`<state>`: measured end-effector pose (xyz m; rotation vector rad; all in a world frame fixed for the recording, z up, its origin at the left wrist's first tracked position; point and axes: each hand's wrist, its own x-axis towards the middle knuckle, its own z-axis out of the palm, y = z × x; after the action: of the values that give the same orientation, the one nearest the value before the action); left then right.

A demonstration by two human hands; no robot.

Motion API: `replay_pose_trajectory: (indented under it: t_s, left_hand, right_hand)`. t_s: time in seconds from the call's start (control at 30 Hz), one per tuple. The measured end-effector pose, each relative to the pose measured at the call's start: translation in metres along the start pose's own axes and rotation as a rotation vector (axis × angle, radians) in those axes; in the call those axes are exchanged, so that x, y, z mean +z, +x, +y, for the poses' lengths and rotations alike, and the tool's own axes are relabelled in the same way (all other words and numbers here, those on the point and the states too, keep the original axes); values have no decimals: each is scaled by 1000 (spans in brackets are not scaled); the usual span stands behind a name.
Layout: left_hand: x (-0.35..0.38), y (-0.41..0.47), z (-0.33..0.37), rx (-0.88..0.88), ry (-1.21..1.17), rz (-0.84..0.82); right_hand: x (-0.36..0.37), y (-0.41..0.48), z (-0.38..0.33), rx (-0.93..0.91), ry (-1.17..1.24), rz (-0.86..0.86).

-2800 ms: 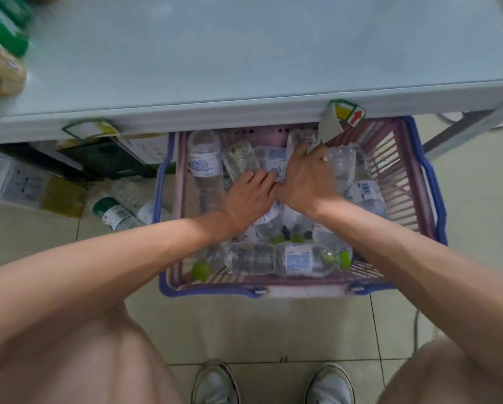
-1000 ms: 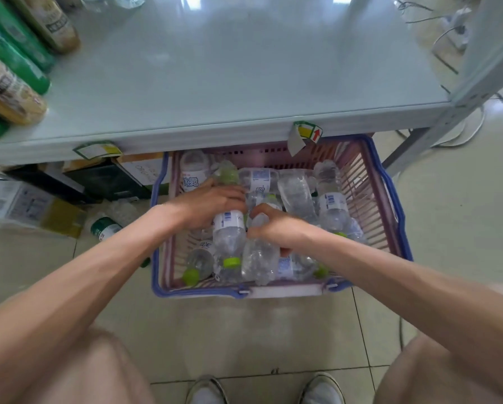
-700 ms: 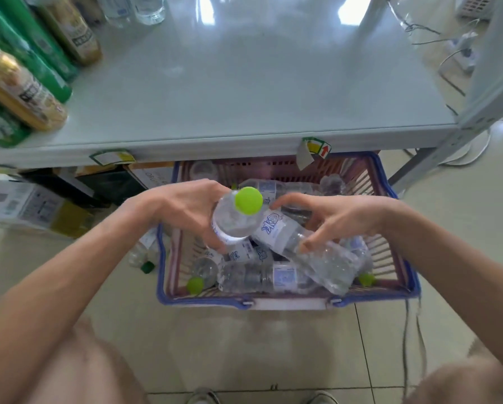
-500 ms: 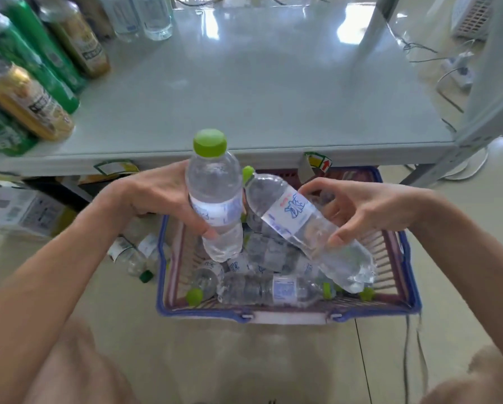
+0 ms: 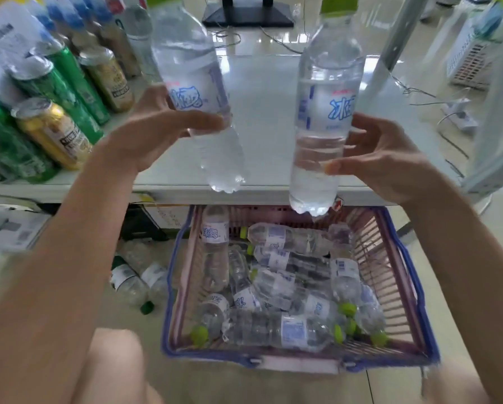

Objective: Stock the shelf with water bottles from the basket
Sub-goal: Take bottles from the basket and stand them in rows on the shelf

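I see my left hand (image 5: 157, 132) clamped on a tilted bottle (image 5: 197, 83), thumb laid across its front just under the blue label and the fingers wrapped behind. Its cap end leans away to the left and runs out of the top of the view, while its base hangs above the front edge of the shelf (image 5: 267, 118).

My right hand (image 5: 390, 161) is closed around an upright bottle (image 5: 323, 112), thumb pressing the lower ribbed body and the fingers curled round the label's right side. That one stands nearly vertical, green cap on top, with its base just past the shelf's front edge and above the basket's back wall. The 2 held bottles are apart, side by side, both clear of the shelf surface.

The basket (image 5: 413, 287), pink with a blue rim, sits on the floor below the shelf's front edge. The loose bottles (image 5: 276, 328) lie piled inside it, most on their sides, 1 along the left wall.

Green and gold cans (image 5: 55, 132) line the shelf's left edge. The floor bottles (image 5: 133, 281) lie just left of the basket.
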<state>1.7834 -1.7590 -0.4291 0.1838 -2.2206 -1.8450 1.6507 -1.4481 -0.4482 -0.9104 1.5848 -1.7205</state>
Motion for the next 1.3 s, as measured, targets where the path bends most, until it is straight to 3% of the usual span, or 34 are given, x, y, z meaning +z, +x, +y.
replay_pose_trajectory:
  t_s: [0.2, 0.37, 0.5, 0.67, 0.83, 0.93, 1.03, 1.3]
  left_hand:
    - [7, 41, 0, 10, 61, 385]
    - [6, 55, -27, 55, 25, 586]
    - [10, 65, -38, 42, 53, 567]
    - [14, 66, -65, 116, 109, 484]
    - [8, 70, -87, 85, 141, 397]
    - [10, 72, -103, 27, 240, 442]
    - [12, 76, -110, -8, 270, 477]
    - [17, 82, -116, -46, 380, 632]
  right_hand:
    - [15, 66, 7, -122, -66, 357]
    - [44, 116, 16, -184, -222, 518]
    - [66, 148, 39, -198, -327, 564]
    - [71, 163, 63, -181, -280, 610]
    - [58, 165, 68, -131, -326, 510]
    - [55, 161, 73, -58, -412, 467]
    - [58, 159, 74, -39, -624, 573]
    - [76, 170, 86, -69, -693, 570]
